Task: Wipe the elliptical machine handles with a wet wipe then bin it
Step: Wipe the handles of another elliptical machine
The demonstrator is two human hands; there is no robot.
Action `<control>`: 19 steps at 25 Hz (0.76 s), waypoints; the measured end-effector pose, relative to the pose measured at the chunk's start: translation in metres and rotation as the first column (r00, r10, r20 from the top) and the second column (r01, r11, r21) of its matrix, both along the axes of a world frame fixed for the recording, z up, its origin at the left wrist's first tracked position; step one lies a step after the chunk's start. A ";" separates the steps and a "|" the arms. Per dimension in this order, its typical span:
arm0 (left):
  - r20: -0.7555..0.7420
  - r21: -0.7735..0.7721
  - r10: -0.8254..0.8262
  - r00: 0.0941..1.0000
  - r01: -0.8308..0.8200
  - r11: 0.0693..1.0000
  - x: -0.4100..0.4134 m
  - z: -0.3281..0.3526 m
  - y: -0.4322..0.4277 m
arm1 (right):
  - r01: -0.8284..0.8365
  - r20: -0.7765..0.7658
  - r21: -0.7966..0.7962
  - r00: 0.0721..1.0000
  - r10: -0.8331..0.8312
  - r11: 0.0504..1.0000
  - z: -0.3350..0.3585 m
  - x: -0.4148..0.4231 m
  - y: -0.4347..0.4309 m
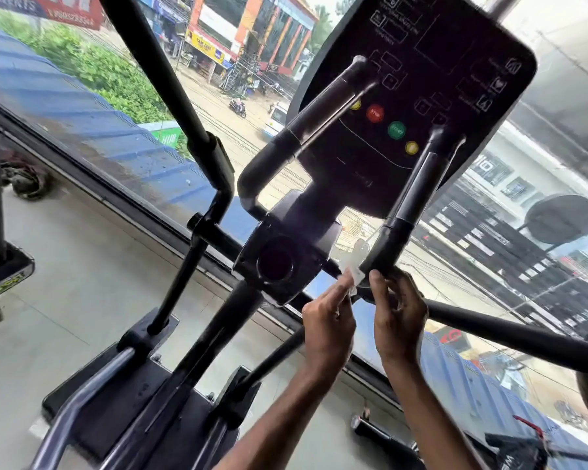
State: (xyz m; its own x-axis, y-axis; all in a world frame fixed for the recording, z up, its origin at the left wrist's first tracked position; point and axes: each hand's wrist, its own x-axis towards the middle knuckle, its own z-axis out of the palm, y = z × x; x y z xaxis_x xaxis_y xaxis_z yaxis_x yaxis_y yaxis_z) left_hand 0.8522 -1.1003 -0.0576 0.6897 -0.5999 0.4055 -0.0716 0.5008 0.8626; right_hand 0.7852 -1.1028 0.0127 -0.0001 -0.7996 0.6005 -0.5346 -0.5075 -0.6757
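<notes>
The black elliptical machine fills the head view, its console (418, 96) tilted at the upper right. Two short fixed handles run up in front of the console: the left one (306, 130) and the right one (411, 198). A long moving handle (170, 93) rises at the left and another (510, 330) runs out to the right. My left hand (326, 327) pinches a small white wet wipe (353, 262) just below the base of the right fixed handle. My right hand (398, 317) is beside it, fingers curled at the wipe's lower edge and the bar there.
A big window (116, 96) stands straight ahead, with a street and buildings outside. The grey floor (65, 300) lies below, with the machine's base and pedal rails (92, 385) at the lower left. Part of another machine (0, 259) stands at the far left.
</notes>
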 end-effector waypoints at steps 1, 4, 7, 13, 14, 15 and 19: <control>-0.042 0.071 -0.043 0.998 0.045 0.996 0.000 0.004 0.001 | -0.001 0.005 0.004 1.000 0.001 1.000 0.001 0.001 0.000; -0.071 0.082 -0.022 0.997 0.028 0.996 0.003 0.018 0.012 | -0.023 0.005 0.007 1.000 0.023 1.000 0.001 -0.001 0.000; -0.040 0.053 -0.008 0.999 0.010 0.999 0.003 0.022 0.029 | -0.038 -0.018 -0.006 0.999 0.038 0.999 0.003 -0.004 0.001; -0.027 0.297 -0.142 0.989 0.144 0.944 0.013 -0.013 0.040 | -0.064 0.172 0.106 0.984 0.045 0.992 -0.043 -0.013 0.014; -0.059 0.322 -0.170 0.984 0.180 0.929 0.014 -0.018 0.044 | -0.086 0.172 0.147 0.983 0.060 0.985 -0.055 -0.017 0.017; -0.118 0.340 -0.197 0.973 0.226 0.913 0.015 -0.024 0.050 | -0.115 0.156 0.189 0.984 0.086 0.975 -0.067 -0.022 0.019; -0.394 0.353 -0.177 0.902 0.326 0.877 0.018 -0.038 0.087 | -0.380 0.303 0.460 0.917 0.261 0.803 -0.105 -0.034 0.023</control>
State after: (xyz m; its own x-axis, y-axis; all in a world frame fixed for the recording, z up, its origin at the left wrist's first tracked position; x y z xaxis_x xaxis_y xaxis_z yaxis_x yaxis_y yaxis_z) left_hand 0.8698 -1.0132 -0.0961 0.5410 -0.8293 -0.1397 0.3431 0.0660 0.9370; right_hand 0.7514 -1.0800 -0.0923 0.2298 -0.9640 0.1338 -0.2134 -0.1841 -0.9595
